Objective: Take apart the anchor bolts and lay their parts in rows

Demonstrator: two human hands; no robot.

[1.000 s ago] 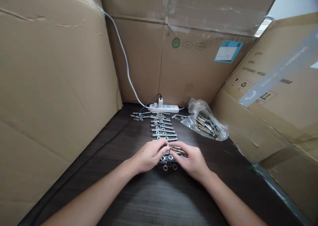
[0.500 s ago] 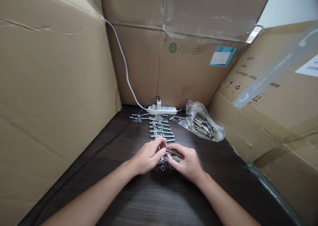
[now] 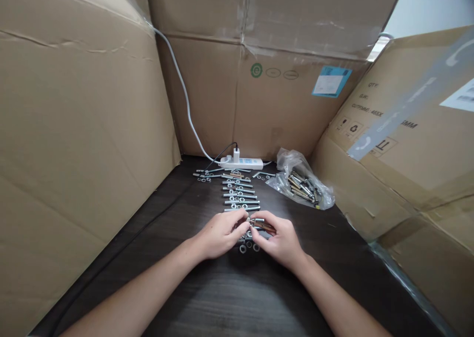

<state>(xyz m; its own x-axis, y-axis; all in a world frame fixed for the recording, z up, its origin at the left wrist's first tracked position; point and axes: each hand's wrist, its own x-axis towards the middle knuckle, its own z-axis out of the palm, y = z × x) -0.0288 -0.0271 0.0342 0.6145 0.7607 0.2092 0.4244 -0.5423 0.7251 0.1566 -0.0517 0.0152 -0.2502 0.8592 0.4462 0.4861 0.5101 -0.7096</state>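
My right hand [image 3: 277, 239] is closed around a copper-coloured bolt-like piece [image 3: 264, 226] that points left. The thumb and forefinger of my left hand [image 3: 224, 234] pinch at its left end, where a small metal part shows; its exact shape is too small to tell. Under and beside both hands lie metal washers [image 3: 242, 248] on the dark table. Beyond the hands, several silver bolts [image 3: 242, 197] lie crosswise in a column, with nuts and washers between them.
A clear plastic bag [image 3: 322, 199] of bolts lies at the right back. Behind the column sits a white power strip [image 3: 255, 164] with a plug. A black cable [image 3: 148, 222] crosses the table's left side. Cardboard boxes [image 3: 207, 95] enclose the table [image 3: 207, 297] on three sides.
The fingertips have shifted slightly at the end of the held piece, and my right hand has moved a little to the right. The camera view has shifted slightly.
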